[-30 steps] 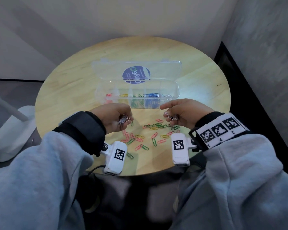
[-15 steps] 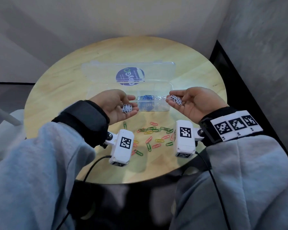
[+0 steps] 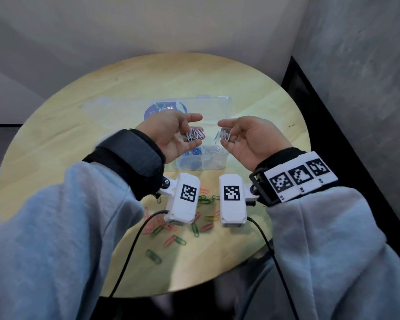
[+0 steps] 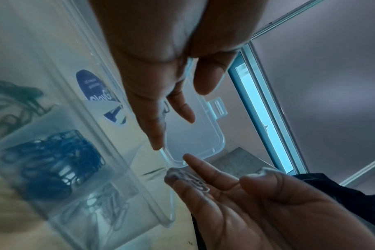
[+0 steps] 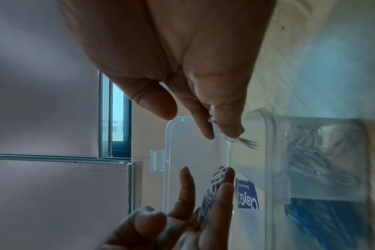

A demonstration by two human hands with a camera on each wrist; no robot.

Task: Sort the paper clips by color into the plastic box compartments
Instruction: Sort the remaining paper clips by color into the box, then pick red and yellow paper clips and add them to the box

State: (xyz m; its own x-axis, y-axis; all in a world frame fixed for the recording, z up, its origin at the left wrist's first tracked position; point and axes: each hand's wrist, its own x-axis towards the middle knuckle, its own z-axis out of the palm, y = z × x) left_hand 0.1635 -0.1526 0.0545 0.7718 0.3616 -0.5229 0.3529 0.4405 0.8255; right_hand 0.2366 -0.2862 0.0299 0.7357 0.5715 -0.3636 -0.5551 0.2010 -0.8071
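Note:
Both hands hover side by side over the right end of the clear plastic box [image 3: 219,166]. My left hand [image 3: 192,130] is turned palm inward, fingers relaxed, thumb out, with a bunch of white paper clips [image 3: 194,135] lying on its fingers. My right hand [image 3: 226,132] mirrors it with fewer white clips [image 3: 225,136]. In the right wrist view a clip [image 5: 244,141] slips off the right fingertips [image 5: 235,130] above the compartment of white clips [image 5: 310,152]. Blue clips [image 4: 54,160] fill the neighbouring compartment. The box's left compartments are hidden by my left forearm.
The open lid [image 3: 219,107] with a blue sticker lies flat behind the box. Several loose red, green and yellow clips [image 3: 176,240] are scattered on the round wooden table [image 3: 67,139] near its front edge, under my wrists. Walls stand close behind and right.
Both hands rose from above the loose clips and moved forward over the box. They turned palm up and drew close together, still carrying the white clips.

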